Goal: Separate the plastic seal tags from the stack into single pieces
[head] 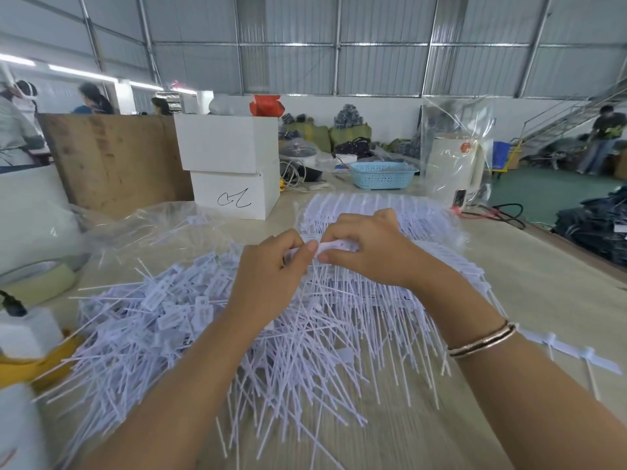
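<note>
Both hands pinch tag strip above loose tags; white boxes behind

Lying loose on the table, in front of and left of both hands: pile of single seal tags. Sitting behind the right hand: stack of joined seal tags. Gripping one tag strip between them, left hand touching right. Standing behind left: two stacked boxes. Resting behind right: basket.
</note>
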Available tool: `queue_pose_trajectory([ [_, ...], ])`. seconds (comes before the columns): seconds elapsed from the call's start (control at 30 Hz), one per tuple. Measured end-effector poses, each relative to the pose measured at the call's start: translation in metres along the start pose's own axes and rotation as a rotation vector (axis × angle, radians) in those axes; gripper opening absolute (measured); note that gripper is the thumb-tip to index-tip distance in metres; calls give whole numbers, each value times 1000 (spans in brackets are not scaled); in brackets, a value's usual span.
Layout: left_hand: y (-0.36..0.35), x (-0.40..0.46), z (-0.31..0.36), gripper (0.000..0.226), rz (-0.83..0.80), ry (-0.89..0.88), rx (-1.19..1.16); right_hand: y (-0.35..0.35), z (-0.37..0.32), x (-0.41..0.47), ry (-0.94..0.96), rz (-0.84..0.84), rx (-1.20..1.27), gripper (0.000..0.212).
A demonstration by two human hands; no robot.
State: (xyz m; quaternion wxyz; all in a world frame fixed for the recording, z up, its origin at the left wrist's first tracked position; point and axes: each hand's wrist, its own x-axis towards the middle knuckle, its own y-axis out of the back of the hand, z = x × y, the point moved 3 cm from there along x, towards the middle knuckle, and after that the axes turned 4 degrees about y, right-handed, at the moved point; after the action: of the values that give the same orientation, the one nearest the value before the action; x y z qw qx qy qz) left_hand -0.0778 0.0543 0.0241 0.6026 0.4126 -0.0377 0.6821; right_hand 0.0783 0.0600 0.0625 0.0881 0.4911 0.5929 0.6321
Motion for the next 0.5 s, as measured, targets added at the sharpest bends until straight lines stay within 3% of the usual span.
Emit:
queue_pose_trajectory([
  [0.17,4,2,0,34,-38,167,-326,0,-8,1,53,121,-8,13],
  [0.5,4,1,-2,40,-8,419,-572,-1,-13,-2,52,261,152,22],
])
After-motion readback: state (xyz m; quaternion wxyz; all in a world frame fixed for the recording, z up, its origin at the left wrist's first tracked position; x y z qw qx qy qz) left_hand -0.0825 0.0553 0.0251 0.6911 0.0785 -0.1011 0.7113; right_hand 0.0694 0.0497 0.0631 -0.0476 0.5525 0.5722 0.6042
